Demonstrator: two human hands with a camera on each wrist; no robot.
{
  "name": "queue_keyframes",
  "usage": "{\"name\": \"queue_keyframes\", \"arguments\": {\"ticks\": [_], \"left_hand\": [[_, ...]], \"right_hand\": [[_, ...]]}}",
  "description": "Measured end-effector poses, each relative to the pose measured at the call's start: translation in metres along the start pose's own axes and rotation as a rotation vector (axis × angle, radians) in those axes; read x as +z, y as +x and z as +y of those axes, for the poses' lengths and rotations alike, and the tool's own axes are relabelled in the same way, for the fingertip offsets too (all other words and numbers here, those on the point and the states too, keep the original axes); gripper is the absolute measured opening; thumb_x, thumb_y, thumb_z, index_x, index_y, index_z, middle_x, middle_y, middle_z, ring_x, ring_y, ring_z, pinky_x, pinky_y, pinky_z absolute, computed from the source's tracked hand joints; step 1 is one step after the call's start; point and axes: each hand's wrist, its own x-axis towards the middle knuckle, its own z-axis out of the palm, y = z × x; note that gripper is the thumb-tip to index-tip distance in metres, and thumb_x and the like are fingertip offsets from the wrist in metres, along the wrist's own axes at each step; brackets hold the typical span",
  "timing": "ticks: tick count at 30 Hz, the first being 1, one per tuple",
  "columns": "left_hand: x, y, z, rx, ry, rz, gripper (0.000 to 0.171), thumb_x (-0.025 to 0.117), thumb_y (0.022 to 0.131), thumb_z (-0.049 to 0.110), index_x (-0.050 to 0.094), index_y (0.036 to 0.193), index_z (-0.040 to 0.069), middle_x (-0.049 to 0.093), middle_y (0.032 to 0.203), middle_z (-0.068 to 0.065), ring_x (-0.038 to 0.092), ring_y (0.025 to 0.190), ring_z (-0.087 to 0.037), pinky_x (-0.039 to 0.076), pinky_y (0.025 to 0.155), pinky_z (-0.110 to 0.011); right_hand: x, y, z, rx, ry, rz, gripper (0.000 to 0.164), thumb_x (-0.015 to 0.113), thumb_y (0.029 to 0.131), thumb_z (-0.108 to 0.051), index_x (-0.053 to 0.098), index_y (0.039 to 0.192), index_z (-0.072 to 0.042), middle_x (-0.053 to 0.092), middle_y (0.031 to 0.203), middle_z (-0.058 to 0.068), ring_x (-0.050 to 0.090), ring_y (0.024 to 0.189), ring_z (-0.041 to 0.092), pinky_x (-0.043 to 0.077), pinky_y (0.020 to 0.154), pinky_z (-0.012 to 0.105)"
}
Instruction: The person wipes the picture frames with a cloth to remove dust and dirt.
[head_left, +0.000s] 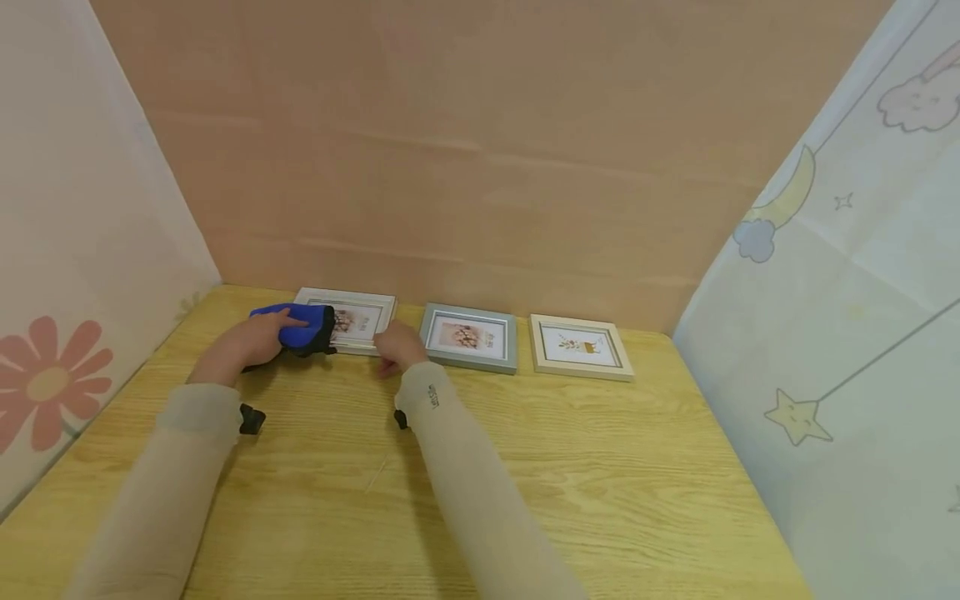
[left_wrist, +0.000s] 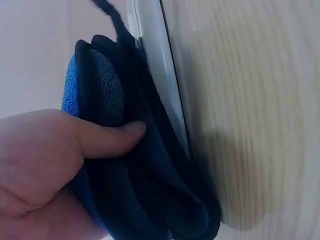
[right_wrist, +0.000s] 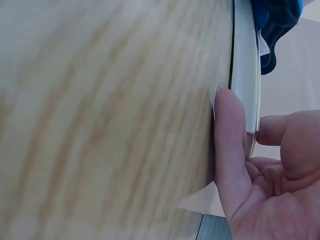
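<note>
My left hand grips a folded blue cloth with black edging, the thumb pressed over its folds. The cloth lies on the left part of a white picture frame, hiding some of its picture. My right hand pinches that frame's near right corner. In the right wrist view, the thumb lies along the frame's side edge, and a finger touches its upper face. Just right of this hand, a blue-grey picture frame lies flat.
A cream picture frame with a plant picture lies at the right of the row. All rest on a wood-grain table. A brown backdrop rises behind, with patterned side panels to the left and right.
</note>
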Motion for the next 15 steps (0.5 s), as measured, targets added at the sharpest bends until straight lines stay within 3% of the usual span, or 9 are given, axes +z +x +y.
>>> {"name": "queue_keyframes", "arguments": {"ticks": [4,9,12,15], "left_hand": [[-0.006,-0.003,0.007,-0.004,0.002,-0.009,0.061,0.040,0.100,-0.012,0.052,0.158,-0.001,0.024,0.168,-0.045,0.031,0.150,-0.070,0.035,0.122,-0.078],[-0.015,0.012,0.013,-0.031,0.008,-0.001,0.063,0.039,0.096,-0.012,0.052,0.157,-0.003,0.026,0.166,-0.047,0.032,0.151,-0.069,0.036,0.123,-0.076],[-0.018,0.022,0.013,-0.058,-0.017,0.009,0.065,0.039,0.096,-0.013,0.048,0.159,-0.005,0.020,0.168,-0.047,0.029,0.152,-0.069,0.039,0.122,-0.073],[-0.021,0.027,0.014,-0.077,-0.037,0.018,0.065,0.039,0.097,-0.012,0.044,0.161,-0.006,0.014,0.169,-0.048,0.024,0.153,-0.070,0.033,0.126,-0.074]], "right_hand": [[-0.001,0.000,0.001,-0.001,0.015,0.006,0.026,0.052,0.112,-0.018,0.067,0.121,0.001,0.054,0.051,0.005,0.066,0.042,0.020,0.063,0.052,0.034],[0.000,-0.007,0.001,-0.025,0.041,0.012,0.040,0.052,0.112,-0.019,0.057,0.147,0.000,0.052,0.052,0.004,0.065,0.042,0.020,0.064,0.054,0.036],[-0.003,-0.011,-0.001,-0.037,0.035,0.004,0.035,0.053,0.112,-0.019,0.063,0.138,0.002,0.056,0.054,0.006,0.070,0.046,0.023,0.066,0.059,0.038],[-0.003,-0.005,-0.001,-0.026,0.012,-0.009,0.025,0.054,0.109,-0.020,0.068,0.112,0.000,0.064,0.055,0.008,0.075,0.049,0.025,0.067,0.063,0.036]]}}
